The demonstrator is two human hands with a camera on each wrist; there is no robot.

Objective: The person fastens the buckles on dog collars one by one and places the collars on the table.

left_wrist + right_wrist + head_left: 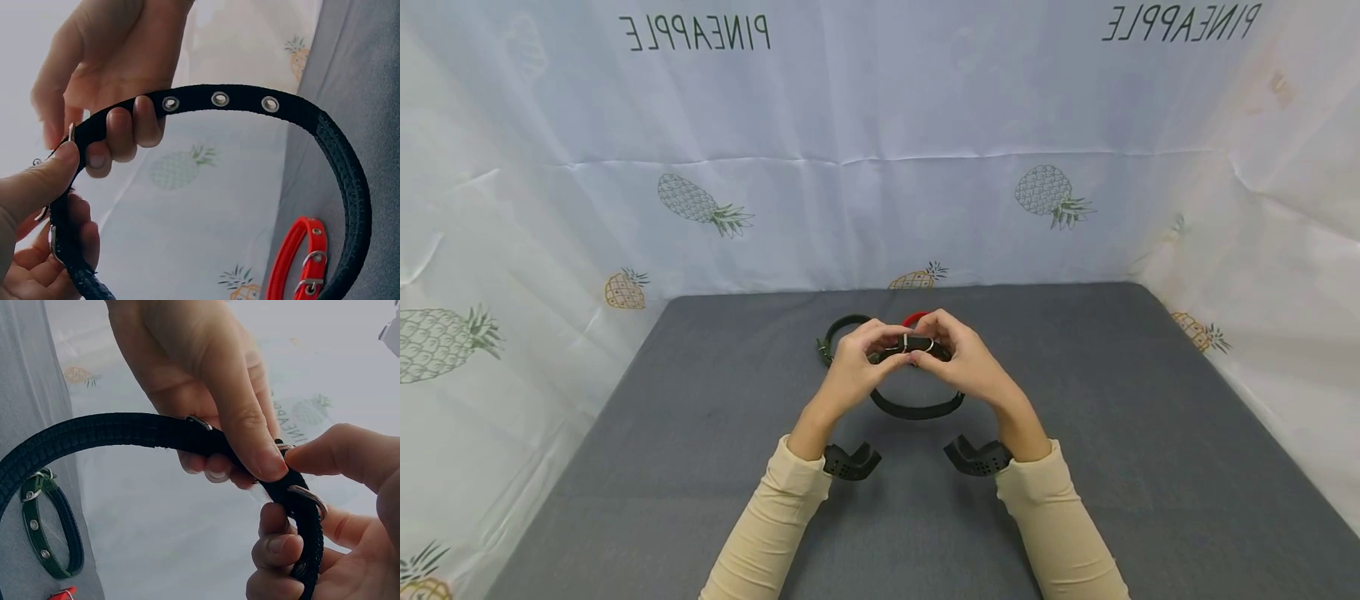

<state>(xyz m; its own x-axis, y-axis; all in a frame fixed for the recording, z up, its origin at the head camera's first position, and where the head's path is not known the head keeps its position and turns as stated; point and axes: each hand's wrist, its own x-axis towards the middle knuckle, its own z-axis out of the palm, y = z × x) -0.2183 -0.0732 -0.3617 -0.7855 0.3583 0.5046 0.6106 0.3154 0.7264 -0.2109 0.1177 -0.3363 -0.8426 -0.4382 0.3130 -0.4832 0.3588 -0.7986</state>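
Both hands hold a black pet collar (917, 412) by its buckle end, its loop hanging below them. My left hand (853, 371) pinches the strap beside the metal buckle (72, 133), with a D-ring (53, 244) near its fingers. From the other side my right hand (966, 362) grips the strap, fingers curled round it and thumb tip close to the buckle. Metal eyelets (220, 99) line the strap below the right fingers. In the right wrist view the two thumbs nearly meet at the buckle.
On the grey table (700, 442), behind the hands, lie a green collar (825, 346) and a red collar (315, 250), the red one partly hidden. A white curtain (880, 100) printed with pineapples surrounds the table. Black wrist cameras (852, 462) sit on both wrists.
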